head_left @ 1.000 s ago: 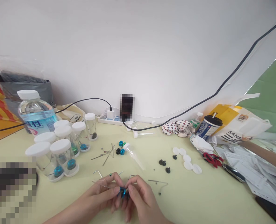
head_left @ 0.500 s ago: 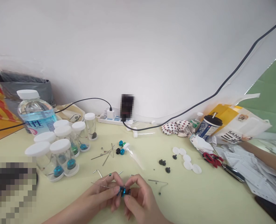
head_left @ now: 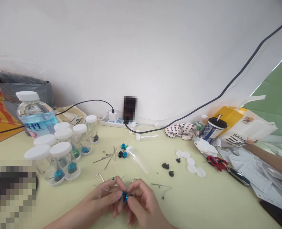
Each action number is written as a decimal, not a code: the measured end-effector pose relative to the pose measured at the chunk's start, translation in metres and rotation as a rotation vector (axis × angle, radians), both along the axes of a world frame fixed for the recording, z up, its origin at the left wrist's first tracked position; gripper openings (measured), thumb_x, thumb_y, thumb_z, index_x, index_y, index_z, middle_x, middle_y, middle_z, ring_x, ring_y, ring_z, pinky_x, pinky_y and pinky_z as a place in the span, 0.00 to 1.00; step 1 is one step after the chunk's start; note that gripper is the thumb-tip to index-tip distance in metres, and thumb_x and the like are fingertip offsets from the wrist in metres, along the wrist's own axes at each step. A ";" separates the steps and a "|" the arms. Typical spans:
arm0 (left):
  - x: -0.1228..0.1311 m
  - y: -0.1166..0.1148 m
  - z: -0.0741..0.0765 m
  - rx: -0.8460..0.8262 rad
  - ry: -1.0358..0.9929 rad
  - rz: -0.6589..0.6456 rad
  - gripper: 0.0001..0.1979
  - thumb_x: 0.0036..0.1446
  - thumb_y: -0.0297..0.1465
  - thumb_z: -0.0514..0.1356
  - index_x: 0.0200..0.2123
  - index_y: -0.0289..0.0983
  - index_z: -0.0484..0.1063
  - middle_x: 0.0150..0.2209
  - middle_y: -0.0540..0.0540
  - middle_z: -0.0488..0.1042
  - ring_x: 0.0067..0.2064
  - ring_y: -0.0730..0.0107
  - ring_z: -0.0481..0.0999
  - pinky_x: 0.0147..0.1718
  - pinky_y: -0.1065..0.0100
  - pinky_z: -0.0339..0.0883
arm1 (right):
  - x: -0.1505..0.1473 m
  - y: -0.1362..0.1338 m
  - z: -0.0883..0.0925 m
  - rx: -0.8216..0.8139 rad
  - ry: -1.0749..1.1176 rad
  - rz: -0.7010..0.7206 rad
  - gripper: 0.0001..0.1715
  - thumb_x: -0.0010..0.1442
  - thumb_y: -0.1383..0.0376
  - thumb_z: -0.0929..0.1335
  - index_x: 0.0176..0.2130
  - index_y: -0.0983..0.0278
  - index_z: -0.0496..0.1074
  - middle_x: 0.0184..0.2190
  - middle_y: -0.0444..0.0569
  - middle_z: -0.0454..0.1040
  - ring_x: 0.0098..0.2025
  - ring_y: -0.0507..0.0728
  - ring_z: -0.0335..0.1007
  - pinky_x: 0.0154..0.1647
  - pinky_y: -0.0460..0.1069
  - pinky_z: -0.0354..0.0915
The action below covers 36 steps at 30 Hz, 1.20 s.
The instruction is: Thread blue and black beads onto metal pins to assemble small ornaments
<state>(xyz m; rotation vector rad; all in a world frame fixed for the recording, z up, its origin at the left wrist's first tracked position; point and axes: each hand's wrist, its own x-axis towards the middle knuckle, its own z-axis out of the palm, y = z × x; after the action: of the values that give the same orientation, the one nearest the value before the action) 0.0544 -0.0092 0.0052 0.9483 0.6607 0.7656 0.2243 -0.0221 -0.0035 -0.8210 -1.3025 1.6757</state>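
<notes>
Low in the middle, my left hand (head_left: 105, 200) pinches a small shiny blue part (head_left: 125, 196) between thumb and index finger. From the other side, the fingers of my right hand (head_left: 144, 202) are closed on the same part, and a dark piece shows at its right end, mostly covered by the fingertips. A thin metal wire with a green bead (head_left: 113, 178) runs by my left fingers; I cannot tell whether it is held. Bent metal rods (head_left: 100, 176) lie just beyond that hand. Right of my right hand is a bent rod with a dark tip (head_left: 166, 187).
Several clear jars with white lids (head_left: 64, 149) and a large bottle (head_left: 37, 114) stand at left. Blue, green and black knobs (head_left: 123, 152) lie beside a clear tube (head_left: 138, 160). Black pieces (head_left: 171, 173), white discs (head_left: 191, 168) and red-handled pliers (head_left: 217, 162) are to the right; another person's arm (head_left: 270, 160) reaches in.
The blue part has turned slightly between my fingers, and my right fingertips now cover more of its dark end. Nothing else on the table has visibly moved.
</notes>
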 end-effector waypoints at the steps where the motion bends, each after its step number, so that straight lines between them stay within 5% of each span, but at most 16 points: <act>1: 0.000 0.000 0.000 0.016 0.003 -0.003 0.06 0.59 0.34 0.58 0.33 0.37 0.69 0.21 0.50 0.72 0.25 0.71 0.67 0.26 0.69 0.55 | 0.000 0.000 0.000 0.004 0.005 0.003 0.24 0.56 0.46 0.66 0.35 0.64 0.60 0.24 0.47 0.73 0.15 0.45 0.55 0.17 0.42 0.55; 13: -0.002 0.001 -0.002 -0.010 -0.018 -0.018 0.06 0.59 0.34 0.58 0.33 0.37 0.70 0.22 0.49 0.72 0.25 0.72 0.67 0.26 0.69 0.55 | -0.001 -0.002 -0.003 -0.003 -0.006 -0.033 0.25 0.57 0.45 0.64 0.36 0.64 0.60 0.24 0.48 0.73 0.16 0.46 0.59 0.18 0.43 0.57; 23: -0.001 0.000 0.002 -0.044 -0.025 0.016 0.07 0.57 0.34 0.60 0.32 0.36 0.70 0.22 0.50 0.71 0.26 0.73 0.67 0.25 0.72 0.55 | 0.004 -0.002 -0.006 -0.019 -0.018 -0.043 0.29 0.50 0.44 0.70 0.37 0.64 0.63 0.19 0.39 0.62 0.20 0.49 0.59 0.21 0.44 0.59; 36: -0.001 0.000 0.002 -0.017 0.007 -0.003 0.06 0.59 0.34 0.59 0.32 0.37 0.70 0.22 0.51 0.71 0.26 0.73 0.67 0.25 0.72 0.55 | 0.001 0.000 0.001 -0.036 -0.015 -0.042 0.27 0.54 0.44 0.67 0.34 0.64 0.62 0.20 0.41 0.65 0.17 0.47 0.57 0.18 0.43 0.56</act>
<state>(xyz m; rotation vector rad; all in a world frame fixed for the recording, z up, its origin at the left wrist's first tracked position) 0.0535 -0.0088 0.0068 0.9367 0.6710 0.7526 0.2254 -0.0225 -0.0030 -0.8777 -1.2601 1.6670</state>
